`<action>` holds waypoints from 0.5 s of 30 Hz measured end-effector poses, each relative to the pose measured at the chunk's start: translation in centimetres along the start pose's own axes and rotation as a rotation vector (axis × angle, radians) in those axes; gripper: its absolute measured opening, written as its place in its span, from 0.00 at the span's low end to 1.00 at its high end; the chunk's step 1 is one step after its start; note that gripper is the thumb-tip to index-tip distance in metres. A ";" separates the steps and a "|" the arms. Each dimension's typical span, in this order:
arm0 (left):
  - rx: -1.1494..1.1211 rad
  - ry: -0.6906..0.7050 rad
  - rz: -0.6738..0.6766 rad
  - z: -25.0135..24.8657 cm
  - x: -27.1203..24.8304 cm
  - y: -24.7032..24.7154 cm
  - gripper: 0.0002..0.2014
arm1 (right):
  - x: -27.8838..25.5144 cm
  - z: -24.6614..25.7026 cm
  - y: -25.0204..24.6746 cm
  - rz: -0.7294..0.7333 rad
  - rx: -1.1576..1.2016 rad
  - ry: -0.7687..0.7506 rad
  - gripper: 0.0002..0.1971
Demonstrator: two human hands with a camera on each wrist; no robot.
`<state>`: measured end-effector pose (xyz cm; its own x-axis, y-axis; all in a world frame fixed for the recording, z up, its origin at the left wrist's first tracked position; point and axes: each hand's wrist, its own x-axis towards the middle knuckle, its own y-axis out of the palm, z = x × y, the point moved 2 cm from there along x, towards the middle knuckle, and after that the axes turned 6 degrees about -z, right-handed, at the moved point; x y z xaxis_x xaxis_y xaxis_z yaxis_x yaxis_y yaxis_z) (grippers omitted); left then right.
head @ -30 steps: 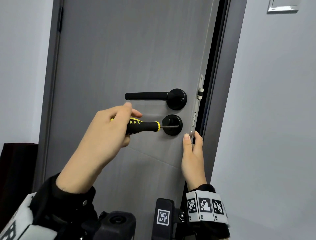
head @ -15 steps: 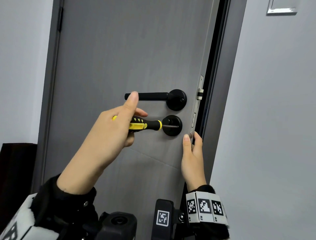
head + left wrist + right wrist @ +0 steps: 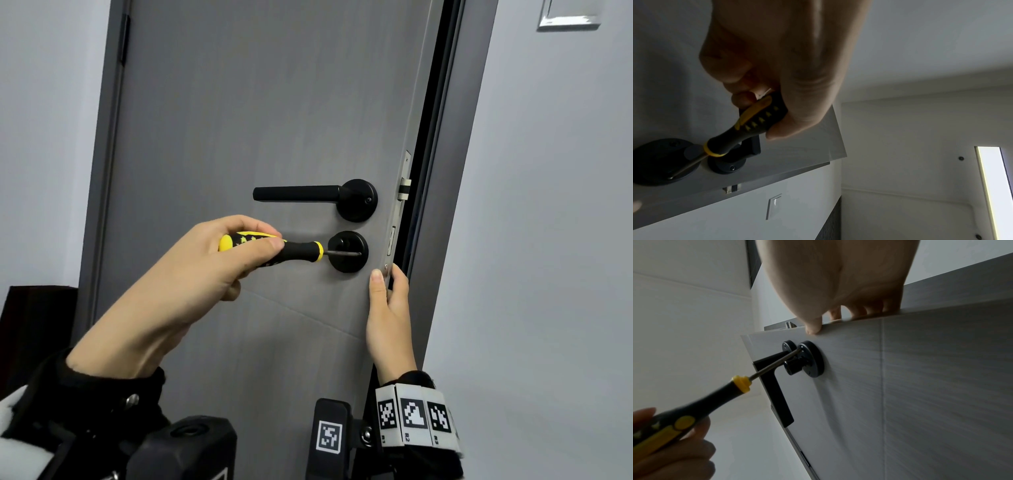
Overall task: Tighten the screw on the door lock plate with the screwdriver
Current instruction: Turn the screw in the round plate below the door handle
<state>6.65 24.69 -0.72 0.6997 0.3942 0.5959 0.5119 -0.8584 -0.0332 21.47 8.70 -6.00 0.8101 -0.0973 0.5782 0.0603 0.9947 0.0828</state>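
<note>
My left hand (image 3: 219,260) grips the yellow-and-black handle of a screwdriver (image 3: 291,251). Its metal shaft lies level, with the tip set against the right rim of the round black lock plate (image 3: 347,251) below the door handle. In the right wrist view the screwdriver (image 3: 711,402) tip meets a small screw at the upper edge of the lock plate (image 3: 813,360). My right hand (image 3: 388,305) holds the free edge of the grey door (image 3: 239,120) just under the plate, thumb on the face and fingers wrapped round the edge. The left wrist view shows the screwdriver (image 3: 748,129) and my left hand (image 3: 781,65) curled on it.
A black lever handle (image 3: 308,195) sticks out to the left just above the screwdriver. A metal latch strip (image 3: 399,212) runs down the door's edge, beside the dark frame (image 3: 442,137). A wall switch (image 3: 568,15) sits top right. A dark object (image 3: 30,325) stands at lower left.
My left forefinger, stretched up near the lever handle half a second ago, has curled back onto the screwdriver handle, which has turned. The right hand has stayed on the door edge.
</note>
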 end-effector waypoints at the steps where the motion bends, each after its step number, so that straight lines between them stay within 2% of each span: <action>1: 0.016 0.008 0.005 -0.1 -0.1 0.1 0.12 | 0.0 0.0 0.0 -0.002 0.000 -0.001 0.25; 4: 0.066 0.032 -0.018 -0.4 -0.5 0.9 0.08 | 0.1 -0.1 0.1 -0.014 -0.002 -0.004 0.24; 7: 0.037 0.022 -0.105 -0.5 -0.6 1.6 0.23 | 0.1 -0.1 0.1 -0.014 0.004 -0.007 0.24; 8: 0.021 0.014 -0.141 -0.5 -0.5 1.6 0.25 | 0.1 -0.1 0.1 -0.014 0.005 -0.007 0.24; 11: 0.018 0.037 -0.216 0.0 -0.2 1.5 0.18 | 0.1 -0.1 0.1 -0.015 0.002 -0.004 0.24; 15: 0.098 0.074 -0.179 0.9 -0.1 1.2 0.12 | 0.1 0.0 0.2 -0.003 0.007 0.003 0.24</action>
<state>7.62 23.91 -1.53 0.5565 0.5089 0.6567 0.6729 -0.7397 0.0030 21.56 8.85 -5.98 0.8115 -0.0998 0.5758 0.0582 0.9942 0.0903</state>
